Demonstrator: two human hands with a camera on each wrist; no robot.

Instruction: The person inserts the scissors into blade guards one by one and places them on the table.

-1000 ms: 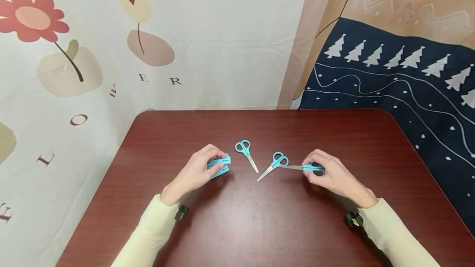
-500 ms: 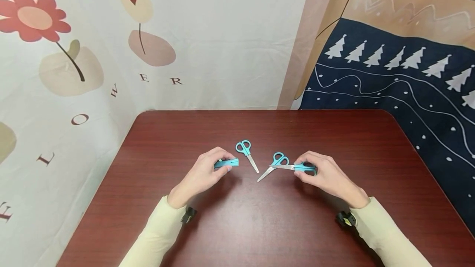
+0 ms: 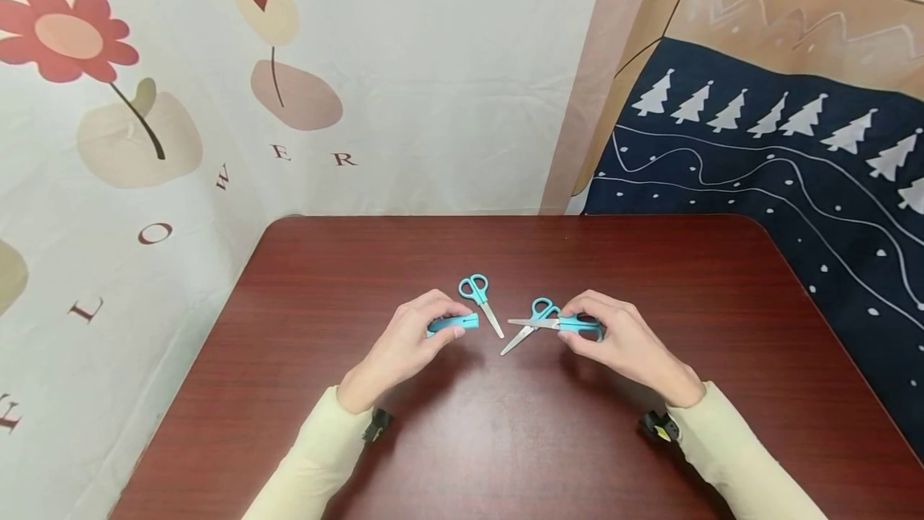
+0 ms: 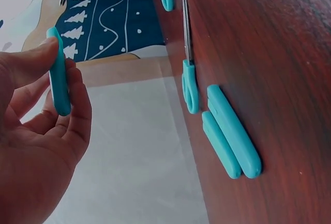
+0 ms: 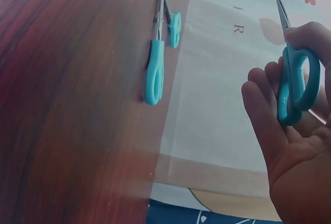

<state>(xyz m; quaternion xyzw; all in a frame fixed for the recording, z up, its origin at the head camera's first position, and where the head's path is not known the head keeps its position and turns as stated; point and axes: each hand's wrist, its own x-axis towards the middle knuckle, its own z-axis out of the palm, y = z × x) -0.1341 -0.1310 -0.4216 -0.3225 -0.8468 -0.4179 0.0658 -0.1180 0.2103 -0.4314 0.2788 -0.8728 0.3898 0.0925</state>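
My left hand (image 3: 404, 347) pinches a turquoise slotted scissors cover (image 3: 453, 322) between thumb and fingers, its slotted end facing right. With thumb and fingers my right hand (image 3: 622, 337) grips a pair of scissors (image 3: 577, 325) by its turquoise handle, blades closed and pointing left at the cover. A gap separates the blade tip from the cover. In the head view these blades overlap a second pair of scissors (image 3: 516, 339) on the table. Left of it lies a third pair (image 3: 491, 316), tip toward me. Two more covers (image 4: 234, 131) lie side by side on the table, hidden by my left hand in the head view.
The reddish-brown wooden table (image 3: 462, 456) has rounded far corners. Behind it hang a pale cloth with flower prints (image 3: 433, 103) and a dark blue cloth with white trees (image 3: 729, 151). Small black cameras (image 3: 658, 426) sit on both wrists.
Both hands have moved inward: the left with its cover to the right, the right with its scissors to the left. The gap between blade and cover has shrunk. The table scissors stay put.
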